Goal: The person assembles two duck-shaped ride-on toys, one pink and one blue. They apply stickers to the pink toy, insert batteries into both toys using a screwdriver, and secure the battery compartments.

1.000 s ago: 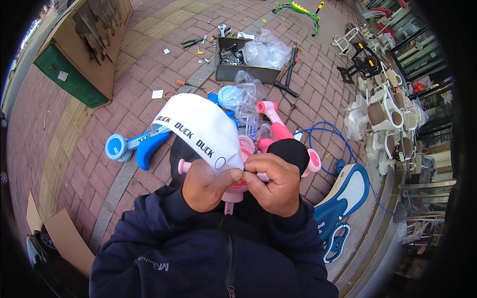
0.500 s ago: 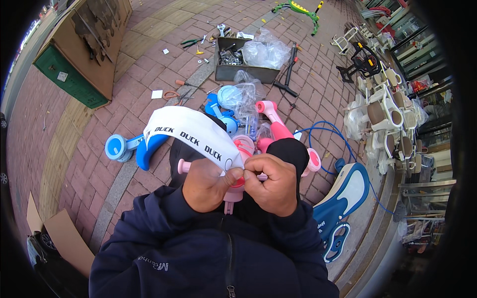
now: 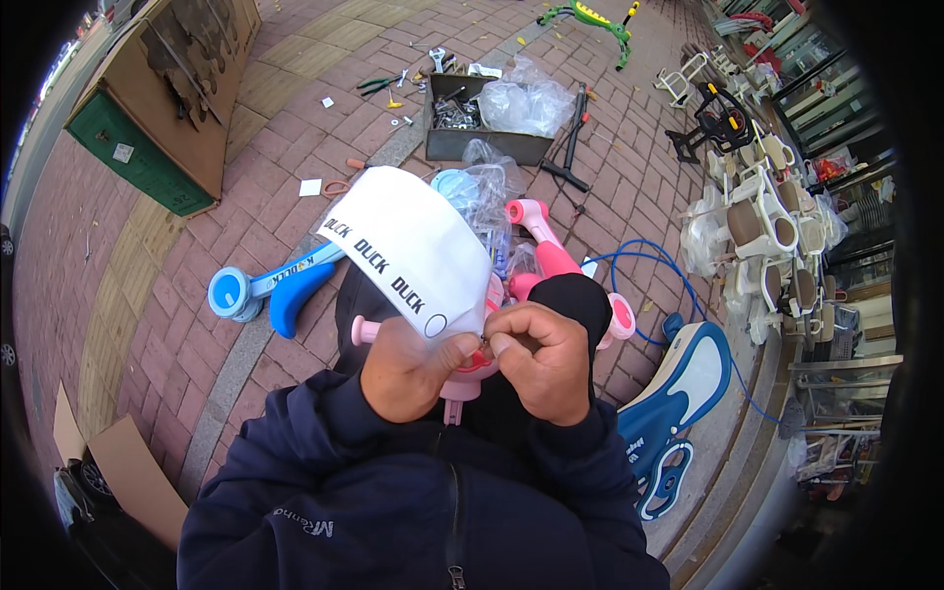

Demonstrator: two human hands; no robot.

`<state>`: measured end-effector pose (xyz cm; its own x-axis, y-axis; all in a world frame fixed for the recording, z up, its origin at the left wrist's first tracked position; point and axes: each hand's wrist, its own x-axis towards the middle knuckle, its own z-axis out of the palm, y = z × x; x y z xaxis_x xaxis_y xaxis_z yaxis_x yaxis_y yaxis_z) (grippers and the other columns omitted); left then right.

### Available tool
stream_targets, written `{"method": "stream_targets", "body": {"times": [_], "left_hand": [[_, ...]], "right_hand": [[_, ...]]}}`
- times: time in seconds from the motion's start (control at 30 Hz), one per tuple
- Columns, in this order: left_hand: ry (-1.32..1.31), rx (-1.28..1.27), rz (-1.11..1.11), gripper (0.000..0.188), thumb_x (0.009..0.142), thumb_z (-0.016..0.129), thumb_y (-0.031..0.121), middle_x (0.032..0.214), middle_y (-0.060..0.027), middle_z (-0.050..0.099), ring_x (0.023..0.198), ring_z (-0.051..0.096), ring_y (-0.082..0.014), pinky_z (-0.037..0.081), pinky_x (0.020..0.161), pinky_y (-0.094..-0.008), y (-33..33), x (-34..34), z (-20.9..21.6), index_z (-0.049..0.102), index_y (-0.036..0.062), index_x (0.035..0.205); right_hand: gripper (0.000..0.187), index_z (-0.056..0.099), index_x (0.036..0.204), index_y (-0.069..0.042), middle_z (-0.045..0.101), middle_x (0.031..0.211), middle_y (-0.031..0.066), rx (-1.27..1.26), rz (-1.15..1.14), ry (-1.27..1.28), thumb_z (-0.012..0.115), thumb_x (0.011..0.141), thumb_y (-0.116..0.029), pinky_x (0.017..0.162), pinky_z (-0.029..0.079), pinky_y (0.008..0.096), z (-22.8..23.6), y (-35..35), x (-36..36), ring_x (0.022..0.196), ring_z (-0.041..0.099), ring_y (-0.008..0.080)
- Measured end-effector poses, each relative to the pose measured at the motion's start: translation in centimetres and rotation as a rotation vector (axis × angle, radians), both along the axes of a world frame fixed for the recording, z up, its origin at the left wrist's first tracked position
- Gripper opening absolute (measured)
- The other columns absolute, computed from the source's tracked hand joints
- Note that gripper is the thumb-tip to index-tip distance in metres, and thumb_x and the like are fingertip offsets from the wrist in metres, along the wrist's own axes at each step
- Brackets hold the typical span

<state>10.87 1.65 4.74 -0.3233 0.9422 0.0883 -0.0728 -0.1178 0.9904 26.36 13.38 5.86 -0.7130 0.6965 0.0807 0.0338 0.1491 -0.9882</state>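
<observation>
A curled white sticker sheet (image 3: 413, 231) with a row of black lettering and a small outlined oval stands up from my fingers. My left hand (image 3: 408, 369) pinches its lower corner between thumb and bent fingers. Right beside it, my right hand (image 3: 544, 362) is closed in a pinch at the same corner; the fingertips of both hands nearly touch. Beneath my hands, a pink plastic toy-vehicle body (image 3: 460, 388) rests between my legs, with a pale pink handle (image 3: 365, 330) sticking out to the left. The sheet hides part of the blue pieces behind it.
Left lie a light-blue part (image 3: 228, 292) and a dark-blue curved piece (image 3: 297, 301). Ahead are pink tubing (image 3: 551, 246), plastic bags and a metal toolbox (image 3: 492, 146). A blue hose (image 3: 649, 251) and a blue-white panel (image 3: 678, 383) lie right, near stacked white frames (image 3: 762, 226).
The sheet has swung upward and to the right, showing more of its white face and uncovering the blue part at left. Both hands stay nearly in place, still pinching at the corner.
</observation>
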Motion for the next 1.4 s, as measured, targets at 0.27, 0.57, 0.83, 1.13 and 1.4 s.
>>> {"method": "stream_targets", "body": {"times": [0.27,0.57,0.83,1.13,1.4], "left_hand": [[0.029,0.065,-0.011,0.017,0.105,0.063,0.014,0.094,-0.0077,0.071,0.084,0.067,-0.0167,0.053,0.074,-0.0297,0.0,-0.3,-0.3,0.068,-0.001,0.11],[0.089,0.069,-0.012,0.022,0.105,0.062,0.015,0.096,-0.011,0.072,0.084,0.068,-0.0193,0.053,0.076,-0.032,0.1,-0.3,-0.2,0.067,-0.0039,0.114],[-0.232,-0.178,0.267,0.027,0.105,0.063,0.024,0.087,-0.0046,0.069,0.077,0.063,-0.0105,0.051,0.07,-0.0265,1.0,0.6,-1.4,0.069,-0.0024,0.105],[-0.512,-0.069,0.28,0.027,0.107,0.062,0.026,0.094,-0.0058,0.071,0.082,0.064,-0.0117,0.052,0.074,-0.0269,1.2,1.0,-2.0,0.071,0.0,0.105],[-0.402,-0.043,0.255,0.027,0.108,0.061,0.022,0.103,-0.0083,0.074,0.091,0.067,-0.0125,0.055,0.081,-0.0283,1.0,1.0,-2.0,0.071,-0.0017,0.113]], "right_hand": [[0.01,0.072,0.091,0.003,0.074,0.088,0.0102,0.056,0.04,-0.009,0.075,0.086,-0.004,0.067,0.054,0.0281,0.8,0.4,-0.1,0.075,0.069,0.016],[0.005,0.066,0.088,0.001,0.069,0.082,0.0103,0.168,-0.073,-0.057,0.068,0.084,0.001,0.064,0.053,0.0301,0.1,-0.3,-0.4,0.069,0.066,0.0182],[0.012,0.063,0.092,-0.001,0.067,0.089,0.0097,0.81,-0.24,0.089,0.069,0.083,0.005,0.064,0.052,0.0291,-0.3,-1.4,-1.5,0.07,0.064,0.0199],[0.019,0.068,0.102,0.0,0.07,0.096,0.0129,0.539,0.03,0.221,0.077,0.085,-0.002,0.071,0.057,0.0344,-0.1,-3.3,-2.8,0.078,0.069,0.0278],[0.025,0.072,0.111,0.0,0.069,0.093,0.012,0.53,0.121,0.138,0.075,0.087,0.003,0.068,0.053,0.0312,0.4,-2.7,-2.8,0.077,0.068,0.0233]]}}
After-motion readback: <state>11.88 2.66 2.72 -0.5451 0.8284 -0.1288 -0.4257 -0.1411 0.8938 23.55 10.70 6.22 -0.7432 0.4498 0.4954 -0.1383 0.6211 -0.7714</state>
